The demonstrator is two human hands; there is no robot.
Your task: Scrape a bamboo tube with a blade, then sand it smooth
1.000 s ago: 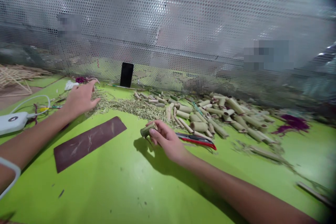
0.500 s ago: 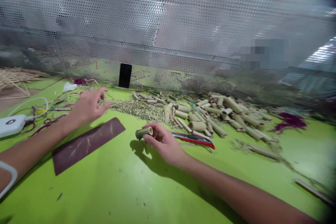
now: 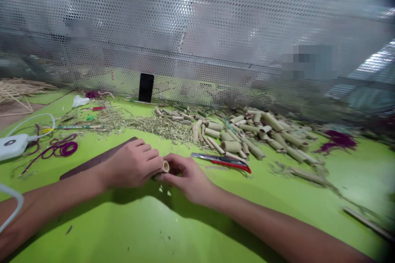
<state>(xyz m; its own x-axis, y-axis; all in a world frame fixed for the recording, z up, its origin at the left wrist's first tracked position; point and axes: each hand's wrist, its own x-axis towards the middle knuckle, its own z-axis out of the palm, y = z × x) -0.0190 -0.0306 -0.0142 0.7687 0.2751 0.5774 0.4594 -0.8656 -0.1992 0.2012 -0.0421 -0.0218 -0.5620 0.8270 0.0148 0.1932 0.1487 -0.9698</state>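
A short bamboo tube (image 3: 166, 167) is between my two hands above the green table, its pale open end turned toward my right side. My left hand (image 3: 135, 164) is curled over the tube's far-left part and hides most of it. With thumb and fingertips, my right hand (image 3: 191, 178) grips the tube near its open end. Small pale flecks (image 3: 165, 191) show just below it. Partly behind my left forearm lies a dark brown sheet (image 3: 95, 160). A utility knife (image 3: 222, 161) with a red edge rests beyond my right hand.
Many bamboo pieces (image 3: 268, 131) are heaped at the back right, beside shavings (image 3: 160, 127). A phone (image 3: 146, 88) leans on the perforated metal screen (image 3: 173, 49). Purple cord (image 3: 68, 146), a white device (image 3: 14, 146) with a cable, and thin sticks (image 3: 18, 92) lie left.
My left hand has come down and right from above the shavings, closing over the bamboo tube. My right hand has shifted slightly left and still grips the tube. Pale flecks now show beneath.
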